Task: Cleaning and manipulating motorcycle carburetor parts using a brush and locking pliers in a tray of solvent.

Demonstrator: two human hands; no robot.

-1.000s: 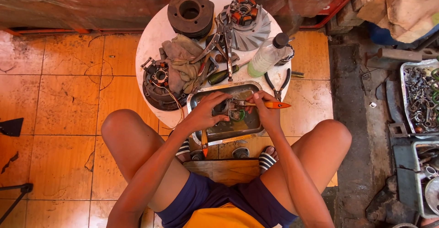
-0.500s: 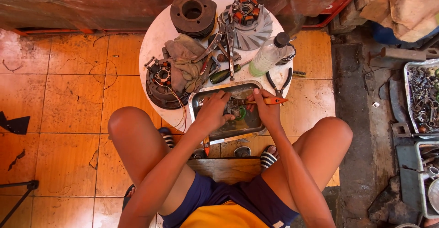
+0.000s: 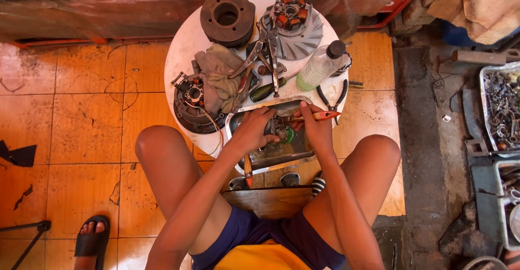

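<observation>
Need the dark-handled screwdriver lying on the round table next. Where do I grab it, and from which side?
Probably by the dark handle: it is the thick end and points toward the rag. Come from above on the tray side, since the thin shaft runs off toward the clear bottle and the locking pliers lie across just beyond it. Both hands, left hand and right hand, are busy over the tray.

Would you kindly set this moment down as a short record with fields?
Left hand: grips a small metal part over the metal tray
Right hand: holds an orange-handled tool against the part
Table: round, white, low
On the table: finned cylinder, rag, clear bottle, pliers
</observation>
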